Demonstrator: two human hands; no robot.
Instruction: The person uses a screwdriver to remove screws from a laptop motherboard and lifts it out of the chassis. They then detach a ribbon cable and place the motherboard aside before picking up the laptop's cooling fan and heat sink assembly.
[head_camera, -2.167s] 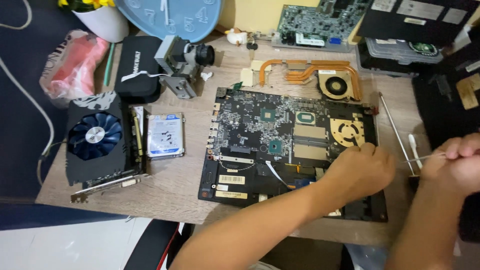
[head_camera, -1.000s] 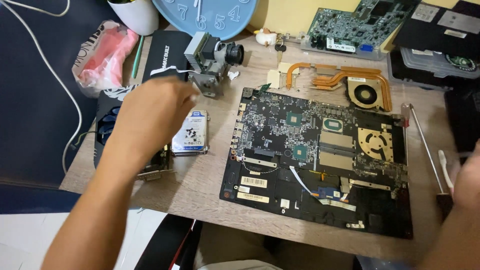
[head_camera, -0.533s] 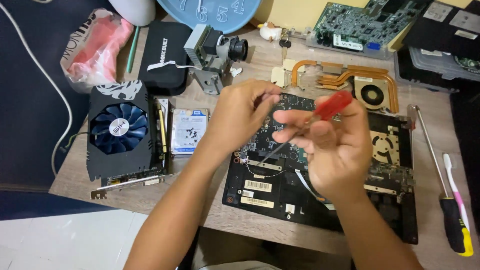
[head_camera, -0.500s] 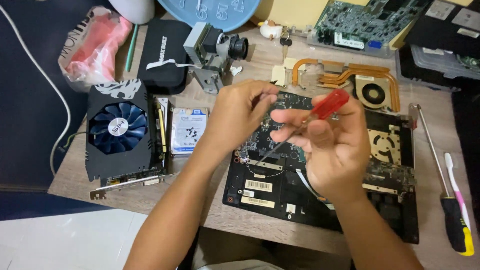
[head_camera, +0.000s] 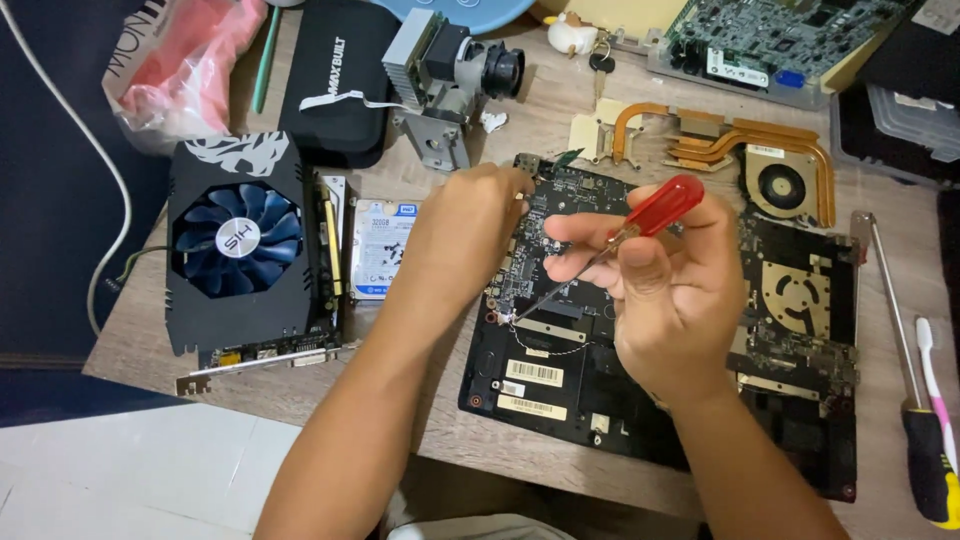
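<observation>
A black laptop motherboard (head_camera: 560, 380) lies on the wooden desk (head_camera: 300, 400). My right hand (head_camera: 670, 290) grips a small red-handled screwdriver (head_camera: 655, 212), its thin shaft slanting down-left with the tip on the board's left part near a thin white wire. My left hand (head_camera: 468, 235) rests on the board's upper-left edge, fingers curled over it. Whether anything is pinched in those fingers is hidden.
A graphics card with a blue fan (head_camera: 240, 250) and a hard drive (head_camera: 380, 248) lie to the left. A copper heat pipe with fan (head_camera: 770, 165), a grey metal device (head_camera: 440, 75), a black pouch (head_camera: 335, 75), a long screwdriver (head_camera: 905, 360) and a toothbrush (head_camera: 935, 385) surround the board.
My left hand came back from the graphics card to the board, and my right hand brought in the red screwdriver. In the last half second the tip lowered onto the board.
</observation>
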